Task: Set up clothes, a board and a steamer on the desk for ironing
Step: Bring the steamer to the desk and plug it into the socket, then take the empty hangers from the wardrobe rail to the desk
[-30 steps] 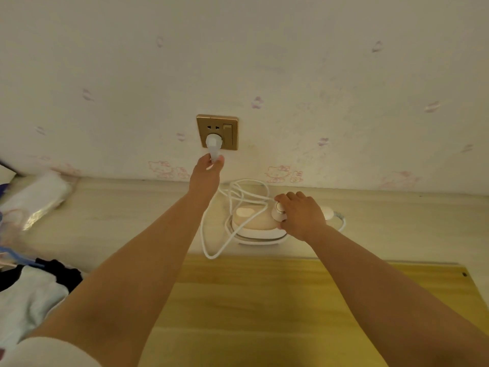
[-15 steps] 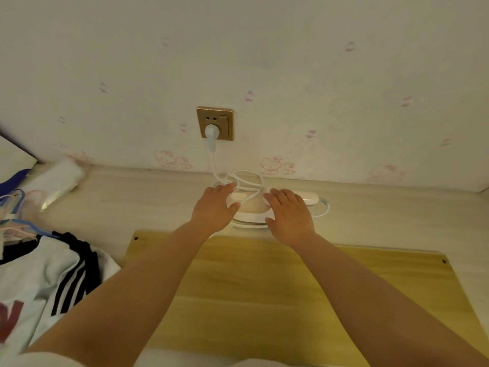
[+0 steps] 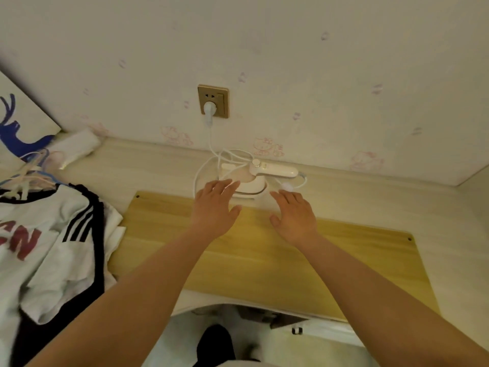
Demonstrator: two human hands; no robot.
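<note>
The left hand (image 3: 214, 205) is spread flat, palm down, fingers extended and gripping nothing; its fingertips overlap the near edge of the handheld steamer (image 3: 251, 178) in this view, though actual contact cannot be confirmed. The right hand (image 3: 295, 215) is likewise spread with fingers extended, empty, above the far edge of the wooden board (image 3: 264, 255) and just short of the steamer. The steamer, white with a pinkish body, a round dial and a handle pointing to the right, rests on the pale desk (image 3: 370, 197) between the board and the wall (image 3: 291, 49). Its white power cord (image 3: 211, 154) lies in loose loops beside and behind it and rises to a white plug (image 3: 209, 110) seated in a gold-coloured wall socket (image 3: 213, 101). The board lies flat on the desk directly in front of the person, with small dark fixings visible at its far corners. To the left of the board a white T-shirt (image 3: 53, 247) with black stripes and red lettering lies crumpled, with pale plastic hangers (image 3: 31, 170) at its collar end. Beyond these, against the wall, are a white wrapped bundle (image 3: 75, 147) and a leaning panel bearing a blue deer figure (image 3: 16, 128). The wallpaper carries faint pink cartoon motifs.
</note>
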